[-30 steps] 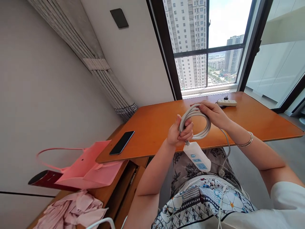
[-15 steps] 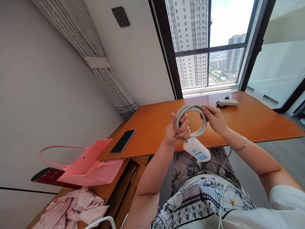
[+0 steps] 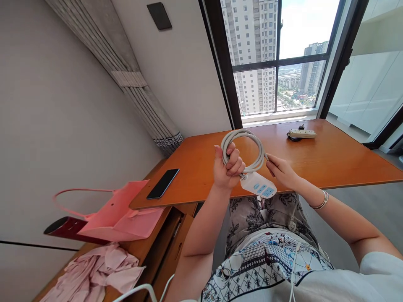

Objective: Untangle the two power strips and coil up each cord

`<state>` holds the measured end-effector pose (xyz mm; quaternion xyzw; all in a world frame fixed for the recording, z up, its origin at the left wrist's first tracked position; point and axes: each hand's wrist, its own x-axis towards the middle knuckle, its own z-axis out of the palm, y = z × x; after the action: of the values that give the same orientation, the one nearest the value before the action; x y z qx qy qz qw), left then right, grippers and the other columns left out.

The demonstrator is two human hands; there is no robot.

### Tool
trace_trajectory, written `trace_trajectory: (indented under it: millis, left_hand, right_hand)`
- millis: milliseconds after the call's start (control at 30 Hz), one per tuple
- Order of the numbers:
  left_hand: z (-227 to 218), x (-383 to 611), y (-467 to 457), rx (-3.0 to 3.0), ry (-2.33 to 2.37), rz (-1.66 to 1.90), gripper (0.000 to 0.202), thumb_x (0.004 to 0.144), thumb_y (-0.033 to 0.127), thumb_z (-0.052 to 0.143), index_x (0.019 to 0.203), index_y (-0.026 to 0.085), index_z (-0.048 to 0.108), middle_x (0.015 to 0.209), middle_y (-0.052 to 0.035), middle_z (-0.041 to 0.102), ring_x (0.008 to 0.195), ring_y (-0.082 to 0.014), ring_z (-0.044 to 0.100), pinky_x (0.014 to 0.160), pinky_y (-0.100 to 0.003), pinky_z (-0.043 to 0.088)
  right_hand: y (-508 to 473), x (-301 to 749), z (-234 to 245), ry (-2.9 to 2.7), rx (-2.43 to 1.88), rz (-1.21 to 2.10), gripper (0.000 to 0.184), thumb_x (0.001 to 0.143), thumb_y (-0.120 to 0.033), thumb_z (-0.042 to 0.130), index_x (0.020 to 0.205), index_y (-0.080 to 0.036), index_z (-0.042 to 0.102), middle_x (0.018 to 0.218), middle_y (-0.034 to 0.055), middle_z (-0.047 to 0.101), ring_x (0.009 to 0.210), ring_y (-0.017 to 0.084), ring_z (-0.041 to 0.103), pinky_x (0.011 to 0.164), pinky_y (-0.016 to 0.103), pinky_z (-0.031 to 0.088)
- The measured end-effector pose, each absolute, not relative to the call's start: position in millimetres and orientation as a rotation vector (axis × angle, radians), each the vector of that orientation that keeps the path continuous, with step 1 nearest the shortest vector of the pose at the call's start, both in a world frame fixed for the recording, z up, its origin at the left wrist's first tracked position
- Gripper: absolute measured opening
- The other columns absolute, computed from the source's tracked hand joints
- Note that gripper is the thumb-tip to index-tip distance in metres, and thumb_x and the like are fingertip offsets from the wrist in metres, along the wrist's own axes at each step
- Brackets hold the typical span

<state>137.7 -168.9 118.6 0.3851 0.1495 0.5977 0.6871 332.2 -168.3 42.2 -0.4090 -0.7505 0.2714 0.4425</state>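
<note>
My left hand (image 3: pixel 229 167) is wrapped round the left side of a coiled light grey power cord (image 3: pixel 260 147), its thumb pointing up. From the coil's lower end hangs a white power strip (image 3: pixel 258 185) with light blue socket faces, tilted over the table's front edge. My right hand (image 3: pixel 281 170) pinches the cord at the right of the coil. The rest of the cord runs down past that hand, and its plug (image 3: pixel 292 224) hangs in front of my patterned trousers.
A black phone (image 3: pixel 163 183) lies at the left of the wooden table (image 3: pixel 195 163). Another power strip (image 3: pixel 302 134), with a black cord, is at the far right. Left of the table are a pink bag (image 3: pixel 126 214), a dark red cylinder (image 3: pixel 71 228) and pink cloth (image 3: pixel 100 268).
My left hand has moved slightly left and up with the coil and the power strip. My right hand has shifted a little lower, so the coil and that hand are further apart.
</note>
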Motion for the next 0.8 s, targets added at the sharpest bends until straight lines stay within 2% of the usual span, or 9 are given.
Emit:
trace_trajectory:
  millis: [100,167,233,333,400,500,633,800]
  left_hand:
    - [126,133,-167,0.845,0.296,1.473,0.050,0.101,0.062,0.031,0.072,0.021,0.036,0.047,0.0111,0.014,0.032,-0.0049,0.002,0.032,-0.019,0.013]
    - [131,131,-166,0.828,0.276,1.562,0.049,0.101,0.061,0.033,0.072,0.021,0.037,0.048,0.0107,0.016,0.032,-0.0050,0.004,0.032,-0.019,0.015]
    - [135,131,-165,0.816,0.287,1.627,0.049,0.100,0.061,0.036,0.071,0.021,0.037,0.048,0.0104,0.018,0.032,-0.0050,0.006,0.033,-0.019,0.016]
    - [135,135,-165,0.805,0.313,1.705,0.050,0.099,0.062,0.039,0.070,0.021,0.036,0.047,0.0101,0.021,0.032,-0.0049,0.010,0.034,-0.019,0.018]
    - [131,139,-164,0.800,0.313,1.756,0.051,0.097,0.064,0.042,0.070,0.021,0.036,0.047,0.0100,0.023,0.032,-0.0049,0.011,0.034,-0.019,0.018]
    - [125,145,-162,0.820,0.300,1.810,0.051,0.094,0.065,0.047,0.070,0.021,0.037,0.047,0.0101,0.025,0.032,-0.0048,0.013,0.035,-0.019,0.018]
    - [116,155,-160,0.892,0.325,1.868,0.050,0.092,0.065,0.053,0.071,0.022,0.038,0.047,0.0097,0.028,0.034,-0.0052,0.018,0.037,-0.019,0.020]
    - [100,165,-158,1.005,0.427,1.837,0.043,0.090,0.054,0.064,0.071,0.022,0.041,0.049,0.0089,0.035,0.037,-0.0061,0.027,0.039,-0.020,0.022]
  right_hand:
    - [-173,340,39,-2.088,-1.088,0.599,0.047,0.101,-0.033,0.039,0.144,-0.017,0.050,0.090,0.0070,0.070,0.079,0.019,0.063,0.074,0.032,0.051]
    - [-176,346,33,-2.213,-1.115,0.531,0.053,0.098,-0.029,0.044,0.149,-0.018,0.046,0.113,0.0133,0.072,0.098,0.024,0.067,0.084,0.037,0.053]
    - [-178,352,27,-2.293,-1.140,0.467,0.061,0.096,-0.025,0.044,0.155,-0.017,0.037,0.125,0.0172,0.068,0.108,0.027,0.067,0.089,0.040,0.054]
    - [-181,358,23,-2.358,-1.153,0.436,0.066,0.097,-0.021,0.038,0.160,-0.014,0.024,0.120,0.0176,0.069,0.103,0.025,0.068,0.087,0.041,0.055]
    - [-185,359,26,-2.368,-1.167,0.395,0.064,0.098,-0.019,0.034,0.160,-0.012,0.023,0.115,0.0175,0.070,0.099,0.025,0.069,0.086,0.041,0.055]
    - [-194,354,38,-2.385,-1.265,0.225,0.056,0.100,-0.019,0.032,0.155,-0.010,0.033,0.117,0.0183,0.067,0.095,0.025,0.068,0.082,0.039,0.054]
    - [-213,339,61,-2.468,-1.390,-0.079,0.041,0.101,-0.023,0.039,0.139,-0.014,0.054,0.109,0.0128,0.065,0.078,0.020,0.067,0.065,0.031,0.048]
    - [-233,318,84,-2.514,-1.270,-0.426,0.036,0.100,-0.017,0.042,0.131,-0.012,0.061,0.093,0.0095,0.065,0.072,0.016,0.061,0.052,0.029,0.035]
